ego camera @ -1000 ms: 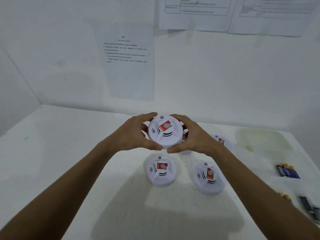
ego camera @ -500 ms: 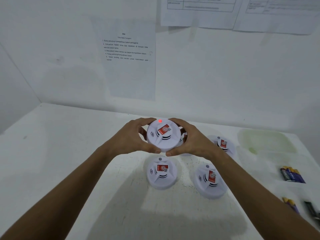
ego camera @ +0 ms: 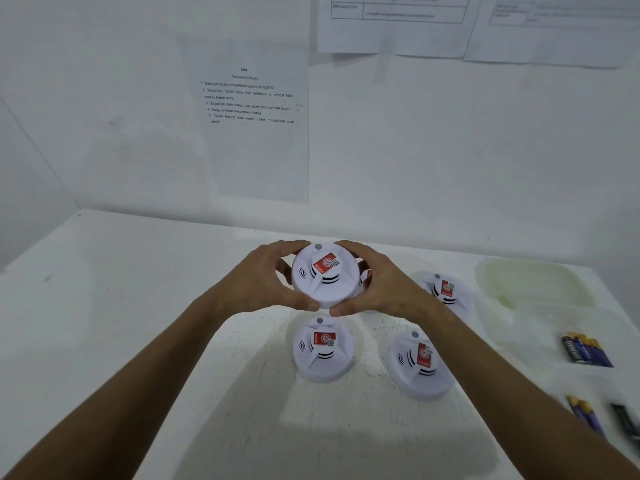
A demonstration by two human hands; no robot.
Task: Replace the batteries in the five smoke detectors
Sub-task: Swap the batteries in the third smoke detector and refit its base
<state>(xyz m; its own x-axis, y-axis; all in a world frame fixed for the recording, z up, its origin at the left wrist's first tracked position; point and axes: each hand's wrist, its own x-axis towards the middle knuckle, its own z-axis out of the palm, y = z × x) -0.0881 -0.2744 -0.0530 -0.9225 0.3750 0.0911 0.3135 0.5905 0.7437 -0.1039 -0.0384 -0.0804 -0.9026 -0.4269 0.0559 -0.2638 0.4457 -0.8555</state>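
You hold one detector [ego camera: 325, 274] up over the counter [ego camera: 138, 306], face toward you, its red label and small grey button showing. Your left hand [ego camera: 263, 282] curls round its left rim, thumb under the near edge and fingers over the far edge; your right hand [ego camera: 377, 285] does the same on the right rim. Both grips are closed on the shell, so it hangs between them, clear of the counter.

Below it a second detector [ego camera: 323, 348] sits face up on the counter, and a third [ego camera: 420, 363] lies just to its right, partly behind your right forearm. A fourth [ego camera: 445, 291] rests farther back on the right. A sliver of a fifth [ego camera: 364, 278] shows behind your right fingers; you cannot tell how it lies.

To the far right a clear tray [ego camera: 533, 285] stands by the wall, and batteries [ego camera: 585, 351] lie near it, with more batteries [ego camera: 588, 415] nearer you at the edge of view, blurred.

As for progress, every detector in view is closed and face up, so nothing shows which ones already have fresh cells. The one in your hands looks shut too; it may be just finished or about to be opened. Judge the count by the loose batteries, which the view does not make clear.
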